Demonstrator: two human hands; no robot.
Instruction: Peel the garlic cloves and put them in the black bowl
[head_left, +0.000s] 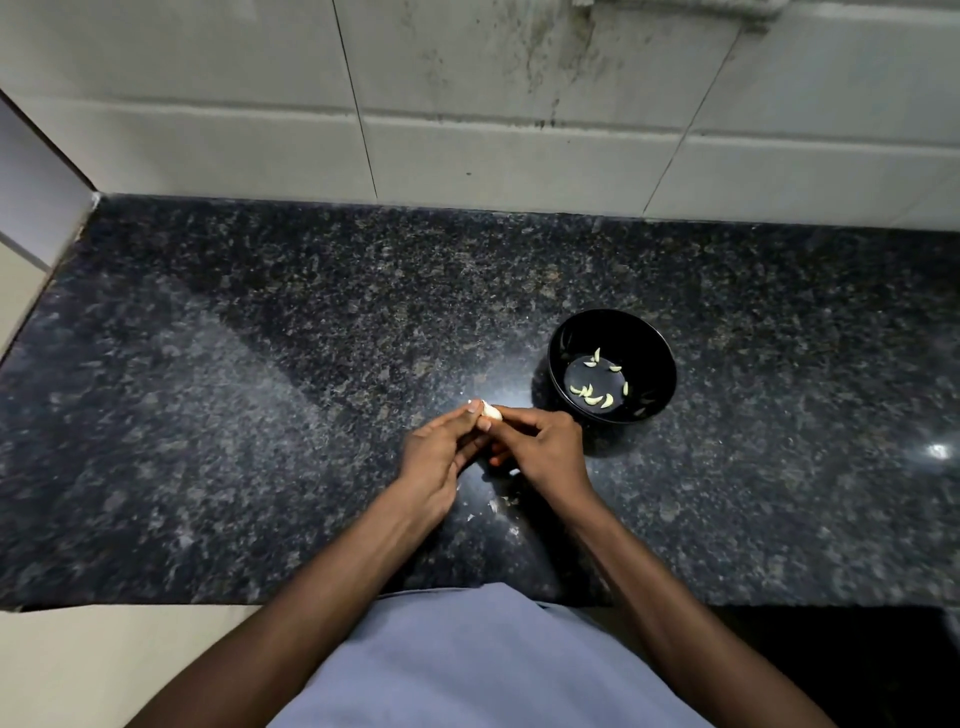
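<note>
Both hands met above the dark speckled granite counter (208, 415), fingertips drawn together around a single garlic clove (491, 411). On one side the left hand (439, 457) pinched the clove between thumb and forefinger, its other fingers curled loosely beneath; on the other, the right hand (540, 447) gripped the same clove from the opposite side, thumb and forefinger closed on it and knuckles raised. The clove showed pale and whitish between the fingertips, and whether any skin had come away from it could not be told. Just beside the right hand, on its far right side, stood the black bowl (654, 343), upright on the counter, its near rim partly hidden behind the right knuckles. Inside it lay about nine small peeled cloves (592, 399), yellowish and curved, scattered over the flat bottom in two loose clusters. Below the hands, between the two forearms, a few white scraps of garlic skin (494, 505) lay on the stone. Behind the counter rose a wall of white tiles (260, 130), streaked with dark grime toward the upper right. A bluish-grey shirt (467, 665) filled the bottom of the view.
</note>
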